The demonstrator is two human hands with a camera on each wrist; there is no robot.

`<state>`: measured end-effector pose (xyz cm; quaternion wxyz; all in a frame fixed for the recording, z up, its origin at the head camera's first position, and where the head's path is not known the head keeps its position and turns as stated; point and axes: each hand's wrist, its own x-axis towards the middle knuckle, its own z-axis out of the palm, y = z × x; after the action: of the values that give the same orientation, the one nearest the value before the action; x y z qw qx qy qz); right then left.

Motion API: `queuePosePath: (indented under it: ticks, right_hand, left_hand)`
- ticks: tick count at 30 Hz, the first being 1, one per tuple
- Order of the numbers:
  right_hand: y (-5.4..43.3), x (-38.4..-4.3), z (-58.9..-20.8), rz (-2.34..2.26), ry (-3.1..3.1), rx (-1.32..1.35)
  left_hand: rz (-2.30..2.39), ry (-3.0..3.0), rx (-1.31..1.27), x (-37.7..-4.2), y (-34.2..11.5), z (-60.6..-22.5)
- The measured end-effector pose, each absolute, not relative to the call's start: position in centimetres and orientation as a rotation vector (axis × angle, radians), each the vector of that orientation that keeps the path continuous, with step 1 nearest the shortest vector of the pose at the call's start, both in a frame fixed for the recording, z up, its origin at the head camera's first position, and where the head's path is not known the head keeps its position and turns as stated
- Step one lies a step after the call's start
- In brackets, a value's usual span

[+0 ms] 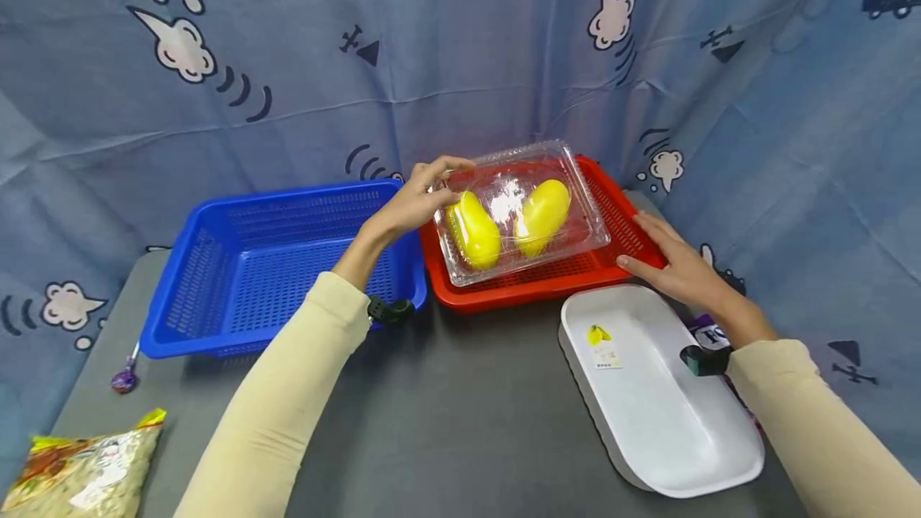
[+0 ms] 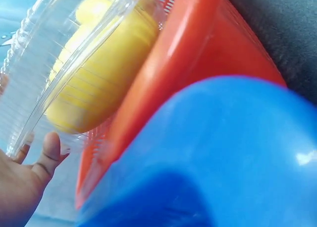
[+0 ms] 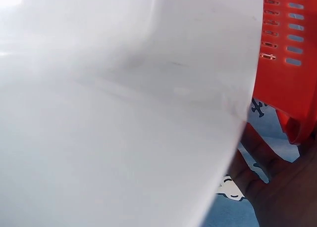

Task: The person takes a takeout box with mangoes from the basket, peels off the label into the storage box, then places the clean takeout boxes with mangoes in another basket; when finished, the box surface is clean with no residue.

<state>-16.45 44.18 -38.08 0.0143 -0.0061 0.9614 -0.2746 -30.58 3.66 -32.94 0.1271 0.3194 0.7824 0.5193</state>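
Note:
My left hand (image 1: 416, 200) pinches the left edge of a clear plastic clamshell box (image 1: 507, 262), thumb and fingers on either side of it. Inside lie two yellow mango-like fruits, one on the left (image 1: 476, 240) and one on the right (image 1: 544, 210). The box is tilted over the red basket (image 1: 496, 298); the left wrist view shows the box (image 2: 29, 113) close by the basket's rim. At the basket's right end is my right hand (image 1: 672, 258), fingers extended and thumb spread. Whether it touches the rim is unclear.
A blue basket (image 1: 216, 342) stands left of the red one. In front of the right arm sits a white tray (image 1: 669, 398) with a fruit sticker, a purple package (image 1: 708, 332) partly behind it. A lollipop (image 1: 125, 378) and a food bag (image 1: 93, 466) lie at left. Curtains (image 1: 288, 38) hang behind.

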Motion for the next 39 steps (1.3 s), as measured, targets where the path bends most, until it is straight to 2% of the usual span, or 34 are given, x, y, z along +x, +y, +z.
queuePosePath:
  ticks: [17,30,39]
  right_hand:
    - [44.0,-15.9,-38.0,-0.901,3.008,-0.016]
    - [44.1,-15.8,-38.5,-0.904,3.011,-0.007]
    - [44.2,-15.9,-38.7,-0.931,2.996,-0.022]
  left_hand:
    - [1.3,2.304,1.02,-30.1,4.7,-35.0]
    - [1.436,2.324,1.14,-30.1,5.1,-36.3]
    - [1.316,2.514,1.083,-30.0,4.9,-36.6]
